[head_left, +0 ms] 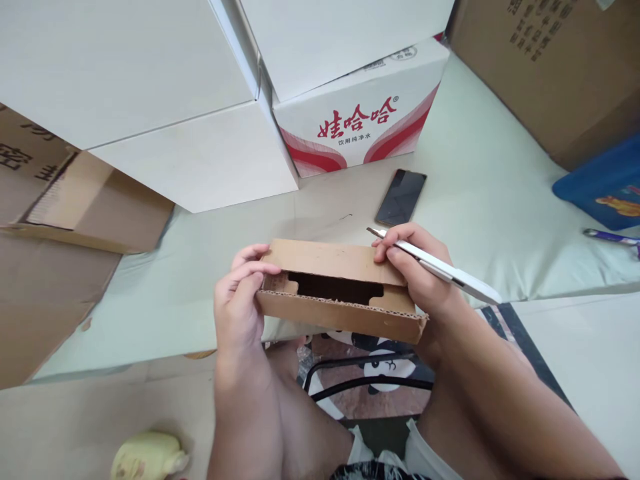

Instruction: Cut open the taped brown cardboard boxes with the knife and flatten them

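A small brown cardboard box [345, 319] is held above my lap, its long flap partly raised and a dark gap showing inside. My left hand [243, 293] grips the box's left end, thumb and fingers pressed on its edges. At the right end, my right hand [425, 273] holds a white utility knife [445, 272] between its fingers, blade tip out and pointing left, while also touching the box flap. A black phone [401, 197] lies on the pale green cloth just beyond my right hand.
White boxes [200, 160] and a red-and-white carton [357, 127] stand beyond the hands. Large brown cartons are at left [115, 207] and upper right [555, 80]. A blue item [600, 183] and a pen [610, 236] lie right. A yellow bottle [147, 457] is lower left.
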Action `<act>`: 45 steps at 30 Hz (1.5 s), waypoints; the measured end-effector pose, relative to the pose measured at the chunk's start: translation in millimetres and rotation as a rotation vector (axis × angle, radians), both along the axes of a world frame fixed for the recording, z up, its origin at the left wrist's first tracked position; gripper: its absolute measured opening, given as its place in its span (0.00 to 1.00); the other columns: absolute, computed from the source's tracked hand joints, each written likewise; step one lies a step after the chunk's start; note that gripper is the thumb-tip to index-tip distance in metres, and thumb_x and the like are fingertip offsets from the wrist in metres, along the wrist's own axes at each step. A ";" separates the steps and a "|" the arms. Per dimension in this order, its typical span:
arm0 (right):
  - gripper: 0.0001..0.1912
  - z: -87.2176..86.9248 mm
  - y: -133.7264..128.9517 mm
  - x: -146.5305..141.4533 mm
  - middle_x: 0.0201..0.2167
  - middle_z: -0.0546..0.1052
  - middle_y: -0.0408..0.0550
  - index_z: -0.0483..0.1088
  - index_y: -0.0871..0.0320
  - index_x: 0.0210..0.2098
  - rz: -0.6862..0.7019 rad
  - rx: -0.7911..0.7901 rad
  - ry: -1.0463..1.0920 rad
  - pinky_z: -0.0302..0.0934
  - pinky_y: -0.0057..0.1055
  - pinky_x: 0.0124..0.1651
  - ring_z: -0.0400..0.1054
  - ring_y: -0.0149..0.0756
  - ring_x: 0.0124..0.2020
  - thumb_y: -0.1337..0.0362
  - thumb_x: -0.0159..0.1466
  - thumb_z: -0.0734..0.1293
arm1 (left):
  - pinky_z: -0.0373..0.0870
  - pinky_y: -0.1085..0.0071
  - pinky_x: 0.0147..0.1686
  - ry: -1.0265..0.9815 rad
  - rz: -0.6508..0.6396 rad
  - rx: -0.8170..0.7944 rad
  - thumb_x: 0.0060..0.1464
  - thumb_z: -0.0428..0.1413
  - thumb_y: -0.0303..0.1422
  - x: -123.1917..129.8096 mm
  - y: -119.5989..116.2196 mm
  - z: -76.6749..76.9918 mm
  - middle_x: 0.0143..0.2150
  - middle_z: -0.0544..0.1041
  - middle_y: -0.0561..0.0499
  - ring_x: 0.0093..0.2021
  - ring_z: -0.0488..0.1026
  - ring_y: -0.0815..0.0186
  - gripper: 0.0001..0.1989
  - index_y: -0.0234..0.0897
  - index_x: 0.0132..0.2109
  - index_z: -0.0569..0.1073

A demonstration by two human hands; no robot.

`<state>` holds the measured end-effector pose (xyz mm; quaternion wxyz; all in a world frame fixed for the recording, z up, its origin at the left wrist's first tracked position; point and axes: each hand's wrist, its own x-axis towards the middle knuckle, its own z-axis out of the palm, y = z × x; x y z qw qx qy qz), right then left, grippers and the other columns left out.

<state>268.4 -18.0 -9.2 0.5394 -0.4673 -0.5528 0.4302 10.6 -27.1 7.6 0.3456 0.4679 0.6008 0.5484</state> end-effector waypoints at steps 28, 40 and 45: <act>0.02 1.8 3.8 -4.7 0.27 0.77 0.40 0.68 0.53 0.34 0.029 0.009 0.020 0.66 0.36 0.40 0.73 0.33 0.32 0.63 0.63 0.65 | 0.53 0.41 0.74 0.312 -0.479 -0.089 0.59 0.45 0.50 -32.3 -11.0 -10.6 0.78 0.54 0.55 0.77 0.47 0.37 0.27 0.42 0.36 0.87; 0.02 -4.4 2.6 -1.7 0.32 0.80 0.42 0.70 0.53 0.36 -0.052 0.006 0.012 0.66 0.38 0.44 0.74 0.35 0.37 0.63 0.64 0.65 | 0.76 0.50 0.50 0.282 -0.362 -0.016 0.58 0.44 0.52 -19.5 -9.6 -5.8 0.73 0.61 0.49 0.60 0.68 0.43 0.27 0.42 0.30 0.80; 0.04 -7.7 1.4 -0.6 0.32 0.79 0.42 0.71 0.53 0.36 -0.149 0.028 -0.010 0.65 0.36 0.41 0.73 0.35 0.35 0.62 0.64 0.65 | 0.74 0.54 0.47 0.278 -0.335 0.014 0.57 0.45 0.51 -17.6 -6.7 -4.9 0.68 0.66 0.46 0.66 0.63 0.43 0.24 0.43 0.28 0.76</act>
